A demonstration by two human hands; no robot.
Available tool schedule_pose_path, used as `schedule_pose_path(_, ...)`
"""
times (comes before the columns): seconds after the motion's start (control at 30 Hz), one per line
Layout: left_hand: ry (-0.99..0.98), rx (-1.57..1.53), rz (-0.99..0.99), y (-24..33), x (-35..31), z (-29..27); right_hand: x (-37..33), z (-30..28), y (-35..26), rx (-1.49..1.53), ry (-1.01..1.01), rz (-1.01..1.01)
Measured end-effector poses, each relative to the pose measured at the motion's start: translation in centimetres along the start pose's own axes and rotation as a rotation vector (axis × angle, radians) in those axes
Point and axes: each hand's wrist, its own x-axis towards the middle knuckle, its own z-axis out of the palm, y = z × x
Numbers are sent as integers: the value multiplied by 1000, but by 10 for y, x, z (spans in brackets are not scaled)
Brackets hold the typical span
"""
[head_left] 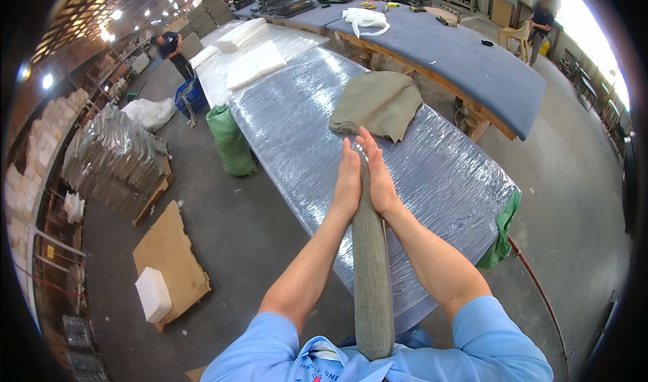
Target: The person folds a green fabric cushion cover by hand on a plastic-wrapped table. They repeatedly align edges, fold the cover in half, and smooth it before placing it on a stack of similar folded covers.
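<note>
A long, narrow, padded piece covered in grey-green fabric (372, 281) runs from my chest out over the table, seen along its narrow side. My left hand (347, 181) lies flat along its left side, the fingers stretched forward. Against the opposite side rests my right hand (380, 179), also flat with fingers straight, so the far end of the piece sits between both palms. Just beyond my fingertips, a stack of olive-grey fabric (378, 104) is spread on the plastic-covered table (304, 145). How far the piece reaches down behind its visible edge is hidden.
White foam sheets (256, 64) lie at the table's far end. Beside its left edge stand a green sack (229, 141) and a blue crate (191, 98). A second table with a blue-grey top (466, 64) runs along the far right. Several people are farther off.
</note>
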Motion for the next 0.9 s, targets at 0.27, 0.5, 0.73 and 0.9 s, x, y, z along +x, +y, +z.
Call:
schedule_pose_path(0.27, 72, -31, -54, 26, -6, 14, -1, -6, 5, -55, 13, -120)
schedule_pose_path(0.5, -65, -232, 79, 11, -30, 0, -17, -9, 4, -23, -105, 41)
schedule_pose_path(0.73, 49, 334, 126, 14, -22, 3, -24, -2, 5, -62, -69, -109)
schedule_pose_path(0.9, -9, 46, 50, 28, -40, 13, -25, -16, -5, -173, -125, -42)
